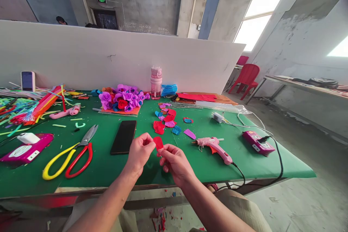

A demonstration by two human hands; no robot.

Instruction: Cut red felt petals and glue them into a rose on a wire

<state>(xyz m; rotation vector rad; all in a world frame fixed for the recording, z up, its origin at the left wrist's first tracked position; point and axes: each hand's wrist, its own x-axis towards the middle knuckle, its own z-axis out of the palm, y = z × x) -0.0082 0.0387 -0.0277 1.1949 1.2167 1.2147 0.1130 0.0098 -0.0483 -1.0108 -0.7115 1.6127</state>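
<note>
A red petal [158, 143] is held up between my two hands, over the front part of the green table. My left hand [141, 151] pinches its left edge between thumb and fingers. From the right, my right hand [174, 161] grips the petal's lower edge, its other fingers curled beneath. What else those fingers may hold is hard to make out. Just beyond lie loose red, purple and blue petals [159, 127]. A pink glue gun [214, 147] rests right of my right hand, and a black phone [123, 137] lies left of my left hand.
Yellow-and-red-handled scissors [78, 152] lie on the green table [100, 168] at left. Finished paper flowers [123, 98] and a pink bottle [156, 83] stand near the white board [190, 61]. Purple power strips [258, 143] sit on both sides, with a cord trailing over the right front edge.
</note>
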